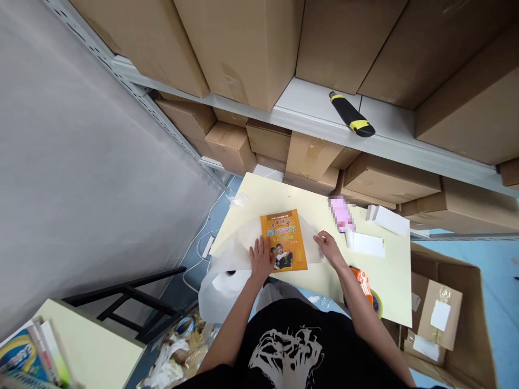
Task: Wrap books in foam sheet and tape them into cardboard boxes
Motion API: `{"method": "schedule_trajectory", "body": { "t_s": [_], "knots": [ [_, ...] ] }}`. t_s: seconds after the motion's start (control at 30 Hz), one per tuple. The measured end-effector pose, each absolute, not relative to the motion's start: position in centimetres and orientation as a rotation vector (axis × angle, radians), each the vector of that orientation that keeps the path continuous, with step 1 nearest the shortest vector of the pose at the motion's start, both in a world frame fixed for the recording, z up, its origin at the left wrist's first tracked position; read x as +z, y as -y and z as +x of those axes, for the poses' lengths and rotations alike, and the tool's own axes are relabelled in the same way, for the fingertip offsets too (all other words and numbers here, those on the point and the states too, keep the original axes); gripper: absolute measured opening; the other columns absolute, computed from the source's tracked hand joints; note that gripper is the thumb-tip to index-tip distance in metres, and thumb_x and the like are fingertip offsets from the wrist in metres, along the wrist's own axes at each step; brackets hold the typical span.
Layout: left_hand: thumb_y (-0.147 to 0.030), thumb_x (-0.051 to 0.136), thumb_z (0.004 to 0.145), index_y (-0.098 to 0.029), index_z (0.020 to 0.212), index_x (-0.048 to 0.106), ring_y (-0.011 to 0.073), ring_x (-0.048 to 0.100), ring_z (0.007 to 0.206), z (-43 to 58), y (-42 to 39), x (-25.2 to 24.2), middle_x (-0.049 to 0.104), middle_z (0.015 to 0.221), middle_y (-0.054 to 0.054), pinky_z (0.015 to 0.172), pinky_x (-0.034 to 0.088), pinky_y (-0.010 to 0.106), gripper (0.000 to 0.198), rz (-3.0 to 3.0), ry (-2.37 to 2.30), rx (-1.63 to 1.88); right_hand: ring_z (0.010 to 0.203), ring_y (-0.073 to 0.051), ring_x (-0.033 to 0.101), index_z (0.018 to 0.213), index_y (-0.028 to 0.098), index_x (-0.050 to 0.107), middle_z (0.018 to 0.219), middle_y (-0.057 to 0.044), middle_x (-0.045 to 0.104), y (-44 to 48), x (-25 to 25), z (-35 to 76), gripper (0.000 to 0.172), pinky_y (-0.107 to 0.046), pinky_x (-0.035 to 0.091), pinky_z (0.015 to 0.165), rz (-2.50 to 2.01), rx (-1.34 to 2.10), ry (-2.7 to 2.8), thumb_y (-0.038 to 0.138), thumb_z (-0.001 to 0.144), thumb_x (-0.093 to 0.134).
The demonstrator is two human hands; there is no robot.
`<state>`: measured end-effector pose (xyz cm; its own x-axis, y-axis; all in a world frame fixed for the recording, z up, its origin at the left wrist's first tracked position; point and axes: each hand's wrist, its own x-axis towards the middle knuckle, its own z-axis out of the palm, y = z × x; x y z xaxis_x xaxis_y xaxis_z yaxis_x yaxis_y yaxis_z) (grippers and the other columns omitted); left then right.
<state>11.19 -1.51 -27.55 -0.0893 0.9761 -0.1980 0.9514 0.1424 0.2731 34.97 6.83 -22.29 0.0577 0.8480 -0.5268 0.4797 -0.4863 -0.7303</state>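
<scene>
An orange book (292,235) with colourful lettering and a picture of people on its cover lies face up on a sheet of thin, translucent white packing wrap (233,254). My left hand (263,262) rests on the book's lower left part, fingers spread and nearly flat. To the right of the book, my right hand (329,248) pinches the right side of the wrap between its bent fingers. On the left, the wrap hangs over the table's front edge towards my body.
The pale table (259,189) also carries a blurred pink object (341,214), white cards (368,244) and an orange tape dispenser (362,282). A box cutter (352,114) lies on the shelf above. An open carton (466,259) holding parcels stands at the right.
</scene>
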Motion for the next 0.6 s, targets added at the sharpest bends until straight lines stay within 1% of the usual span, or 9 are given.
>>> {"method": "schedule_trajectory", "body": {
  "t_s": [0.07,0.17,0.27,0.3,0.37,0.43,0.47,0.53,0.6],
  "knots": [
    [-0.039,0.039,0.088,-0.016,0.145,0.031,0.0337,0.023,0.139,12.1,1.0,-27.5,0.027,0.152,0.013,0.11,0.021,0.055,0.061,1.844,-2.082,0.121,0.046,-0.012,0.042,0.074,0.023,0.045,0.054,0.006,0.049,-7.2,-22.0,34.6,0.021,-0.023,0.031,0.043,-2.018,1.336,1.372,0.042,0.081,0.05],
    [-0.037,0.039,0.088,-0.016,0.144,0.032,0.0364,0.022,0.139,13.0,0.5,-27.3,0.027,0.152,0.014,0.108,0.019,0.061,0.061,1.802,-2.079,0.156,0.049,-0.013,0.047,0.073,0.023,0.045,0.056,0.005,0.05,-7.6,-22.2,32.9,0.011,-0.024,0.033,0.047,-2.075,1.256,1.457,0.031,0.078,0.051],
    [-0.034,0.042,0.086,-0.015,0.142,0.035,0.0366,0.023,0.138,12.9,0.6,-26.9,0.033,0.148,0.015,0.108,0.02,0.061,0.06,1.773,-2.052,0.19,0.058,-0.015,0.054,0.077,0.022,0.048,0.065,0.002,0.055,-7.0,-22.7,30.8,0.002,-0.025,0.038,0.055,-2.115,1.169,1.509,0.022,0.078,0.046],
    [-0.033,0.044,0.085,-0.015,0.141,0.036,0.0362,0.024,0.138,12.8,0.7,-26.7,0.037,0.146,0.016,0.108,0.02,0.06,0.06,1.763,-2.042,0.2,0.064,-0.016,0.056,0.082,0.022,0.049,0.072,0.0,0.058,-6.6,-22.9,30.4,0.005,-0.026,0.04,0.059,-2.136,1.122,1.509,0.021,0.079,0.044],
    [-0.031,0.045,0.084,-0.014,0.14,0.037,0.0347,0.026,0.137,12.6,1.0,-26.3,0.043,0.14,0.017,0.108,0.022,0.058,0.06,1.73,-2.035,0.217,0.081,-0.021,0.059,0.096,0.02,0.049,0.093,-0.007,0.06,-5.6,-23.0,30.4,0.017,-0.03,0.043,0.067,-2.197,1.012,1.477,0.025,0.081,0.043],
    [-0.03,0.045,0.083,-0.012,0.139,0.037,0.0316,0.03,0.135,12.5,1.1,-26.0,0.049,0.135,0.017,0.108,0.023,0.053,0.059,1.674,-2.046,0.233,0.098,-0.026,0.056,0.11,0.017,0.044,0.112,-0.014,0.054,-4.7,-23.0,31.4,0.033,-0.034,0.044,0.075,-2.269,0.922,1.422,0.034,0.081,0.047],
    [-0.029,0.046,0.083,-0.012,0.138,0.038,0.0299,0.033,0.133,12.5,1.0,-26.0,0.051,0.132,0.017,0.109,0.024,0.05,0.059,1.634,-2.059,0.239,0.102,-0.027,0.055,0.114,0.016,0.042,0.115,-0.017,0.053,-4.3,-23.0,32.1,0.041,-0.035,0.044,0.077,-2.301,0.906,1.394,0.039,0.081,0.049],
    [-0.03,0.047,0.082,-0.012,0.135,0.041,0.0277,0.039,0.128,12.5,0.6,-25.9,0.054,0.126,0.016,0.107,0.027,0.044,0.056,1.526,-2.106,0.244,0.1,-0.027,0.057,0.114,0.014,0.042,0.111,-0.017,0.056,-4.0,-22.9,33.5,0.05,-0.034,0.045,0.076,-2.35,0.944,1.348,0.05,0.08,0.049],
    [-0.031,0.047,0.082,-0.015,0.127,0.049,0.0278,0.045,0.121,12.6,-0.2,-26.0,0.059,0.119,0.014,0.102,0.033,0.043,0.049,1.383,-2.169,0.233,0.087,-0.025,0.062,0.106,0.015,0.049,0.097,-0.014,0.062,-4.4,-22.9,34.6,0.05,-0.032,0.046,0.07,-2.367,1.047,1.332,0.058,0.08,0.046]
  ]
}}
